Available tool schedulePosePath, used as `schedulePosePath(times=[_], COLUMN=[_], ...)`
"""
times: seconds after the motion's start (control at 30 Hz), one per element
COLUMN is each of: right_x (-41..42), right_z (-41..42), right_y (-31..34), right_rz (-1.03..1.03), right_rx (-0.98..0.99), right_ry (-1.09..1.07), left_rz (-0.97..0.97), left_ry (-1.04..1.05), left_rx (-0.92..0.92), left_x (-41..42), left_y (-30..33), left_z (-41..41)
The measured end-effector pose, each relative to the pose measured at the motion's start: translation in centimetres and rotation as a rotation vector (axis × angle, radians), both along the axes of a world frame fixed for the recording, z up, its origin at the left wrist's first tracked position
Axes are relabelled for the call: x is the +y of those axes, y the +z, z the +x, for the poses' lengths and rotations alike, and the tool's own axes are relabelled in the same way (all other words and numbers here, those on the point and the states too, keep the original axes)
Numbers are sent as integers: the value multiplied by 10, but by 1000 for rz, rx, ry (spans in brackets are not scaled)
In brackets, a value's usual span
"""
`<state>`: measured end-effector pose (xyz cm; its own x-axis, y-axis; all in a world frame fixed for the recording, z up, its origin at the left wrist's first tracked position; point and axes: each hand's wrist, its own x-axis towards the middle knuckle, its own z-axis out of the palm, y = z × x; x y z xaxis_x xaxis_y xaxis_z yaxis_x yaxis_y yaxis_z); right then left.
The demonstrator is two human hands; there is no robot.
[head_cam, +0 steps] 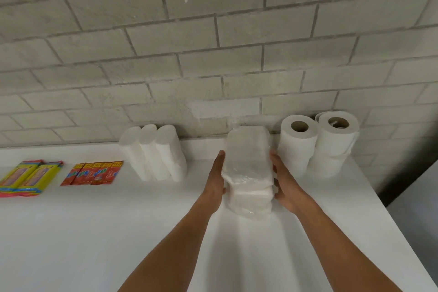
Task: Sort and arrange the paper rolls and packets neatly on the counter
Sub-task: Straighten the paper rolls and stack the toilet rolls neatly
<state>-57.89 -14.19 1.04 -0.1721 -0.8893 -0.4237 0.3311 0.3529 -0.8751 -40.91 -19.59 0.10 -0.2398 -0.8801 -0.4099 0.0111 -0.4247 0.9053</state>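
left hand (216, 179), right hand (285, 187), palms pressing stacked tissue packets (247, 163), white counter (94, 232)

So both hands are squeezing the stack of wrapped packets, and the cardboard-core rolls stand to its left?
Not quite. In the head view both hands, left and right, do squeeze the stack of wrapped packets, but the cardboard-core rolls stand to its right.

White counter (94, 232) against the grey brick wall, goods lined along its back.

From left we see yellow packets (26, 179), red sachets (93, 173), three wrapped rolls (155, 153), stacked clear-wrapped napkin packs (247, 173), then toilet rolls (317, 144) stacked two high.
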Motion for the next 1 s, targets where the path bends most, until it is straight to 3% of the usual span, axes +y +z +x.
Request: schedulePosePath(times=[0.47, 1.0], right_x=[-8, -25], right_z=[15, 51], right_y=[-22, -27], right_rz=[-27, -16], right_rx=[-91, -111], right_ry=[-37, 72], left_rz=[110, 86], left_ry=[-40, -14], left_rx=[163, 148], left_x=[7, -6], left_y=[-4, -8], left_z=[-6, 32])
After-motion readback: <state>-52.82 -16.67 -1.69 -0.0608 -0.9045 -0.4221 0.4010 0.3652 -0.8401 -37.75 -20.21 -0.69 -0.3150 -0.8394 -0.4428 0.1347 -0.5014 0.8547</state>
